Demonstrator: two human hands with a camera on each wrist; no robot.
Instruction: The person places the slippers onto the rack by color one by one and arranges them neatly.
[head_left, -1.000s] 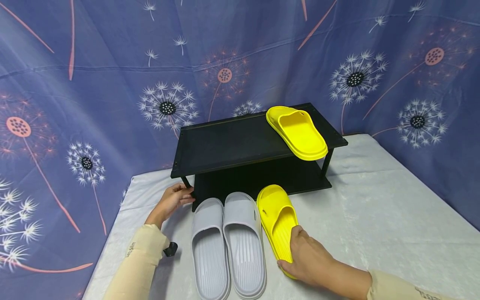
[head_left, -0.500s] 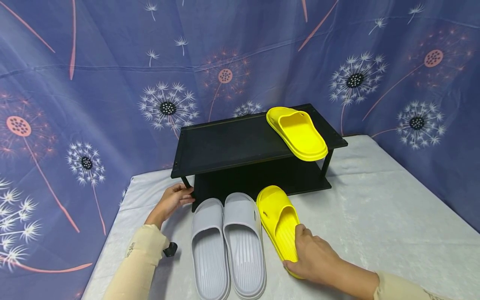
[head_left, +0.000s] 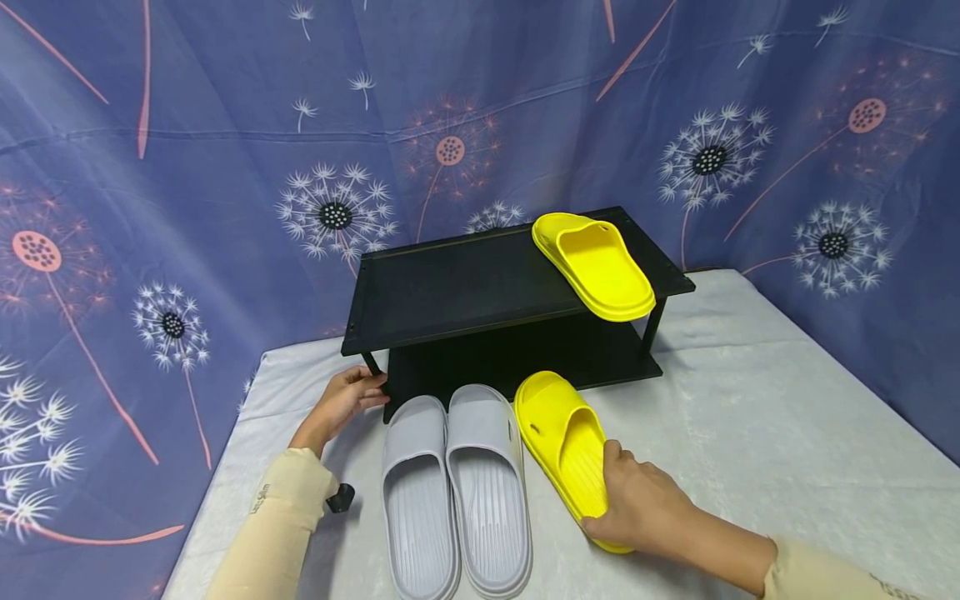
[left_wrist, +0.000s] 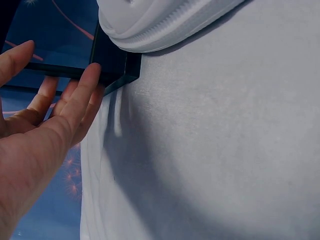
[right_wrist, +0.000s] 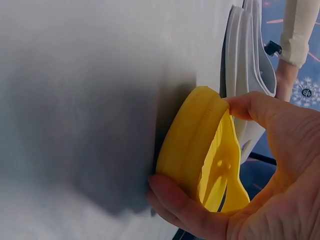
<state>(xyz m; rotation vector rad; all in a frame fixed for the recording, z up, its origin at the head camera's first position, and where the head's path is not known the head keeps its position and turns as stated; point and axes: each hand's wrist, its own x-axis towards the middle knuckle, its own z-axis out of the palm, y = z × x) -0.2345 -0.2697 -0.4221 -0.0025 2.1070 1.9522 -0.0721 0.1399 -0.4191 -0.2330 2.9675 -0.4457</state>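
My right hand [head_left: 651,504] grips a yellow slipper [head_left: 552,414] by its heel end, thumb on one side and fingers on the other. In the right wrist view the heel of the slipper [right_wrist: 192,137] is tilted, close over the cloth. The toe lies just in front of a black two-tier shoe rack [head_left: 450,287]. My left hand [head_left: 343,407] touches the rack's front left post with fairly straight fingers; the left wrist view shows fingertips [left_wrist: 91,72] at the post. Another yellow slipper [head_left: 611,279] sits on the right of the top shelf, heel over the front edge.
Two grey slippers [head_left: 420,500] stand side by side before the rack, left of the held one. A small black piece [head_left: 342,498] shows beside the left sleeve. The table has a whitish cloth [head_left: 780,433]; a blue dandelion-print curtain [head_left: 525,100] hangs behind.
My right hand has swung the heel of the yellow slipper to the right, away from the grey pair, while its toe has hardly moved. The left hand has stayed at the post.
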